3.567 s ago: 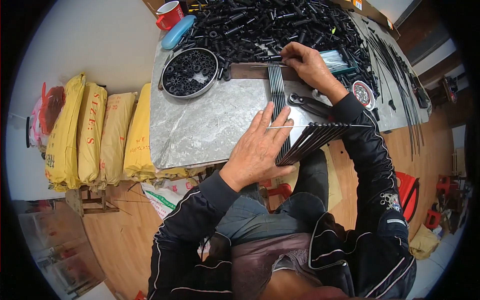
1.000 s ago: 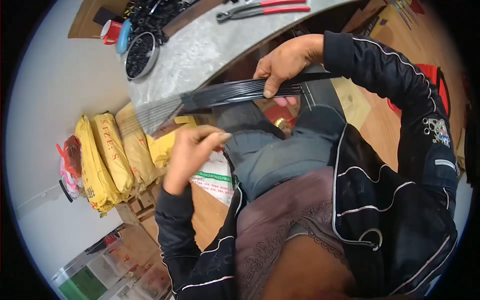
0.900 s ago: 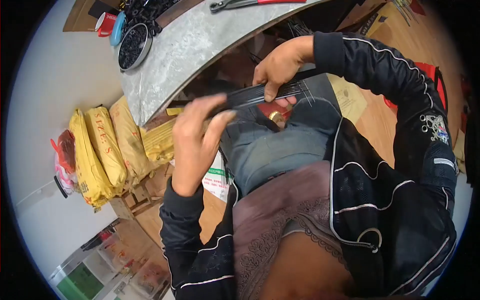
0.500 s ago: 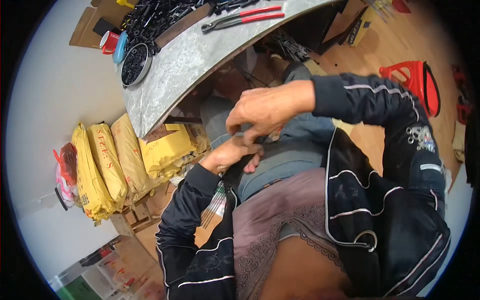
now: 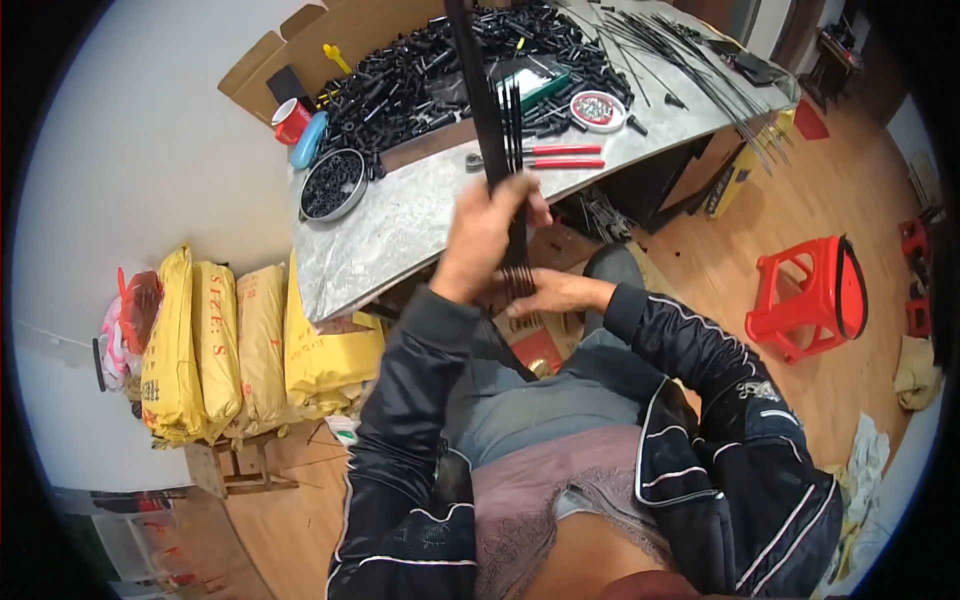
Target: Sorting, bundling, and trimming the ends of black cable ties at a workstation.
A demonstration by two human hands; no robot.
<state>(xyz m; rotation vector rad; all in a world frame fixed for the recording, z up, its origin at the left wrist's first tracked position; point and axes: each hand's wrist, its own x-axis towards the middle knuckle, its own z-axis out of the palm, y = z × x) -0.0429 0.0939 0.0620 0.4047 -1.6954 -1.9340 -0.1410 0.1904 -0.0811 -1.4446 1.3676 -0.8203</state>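
A bundle of long, thin dark rods (image 5: 512, 115) stands nearly upright in front of me, with a wider black strip (image 5: 485, 110) alongside it. My left hand (image 5: 478, 235) is wrapped round the bundle at mid-length, thumb uppermost. Lower down, my right hand (image 5: 560, 291) closes on the rods' bottom ends, which show as a row of brownish tips (image 5: 518, 280); its fingers are partly hidden behind them. Beyond the bundle, pliers with red handles (image 5: 565, 157) lie on the grey marbled table (image 5: 400, 220).
Black screw-like parts (image 5: 410, 90) are heaped on the table beside a round tray of small black rings (image 5: 333, 185). More thin rods (image 5: 700, 75) overhang its right edge. Yellow sacks (image 5: 215, 340) stand at left, a red stool (image 5: 810, 295) at right.
Both hands were close together over my lap. The rods, which pointed down behind my left forearm, now rise upright above the table's edge. My view has shifted up toward the table.
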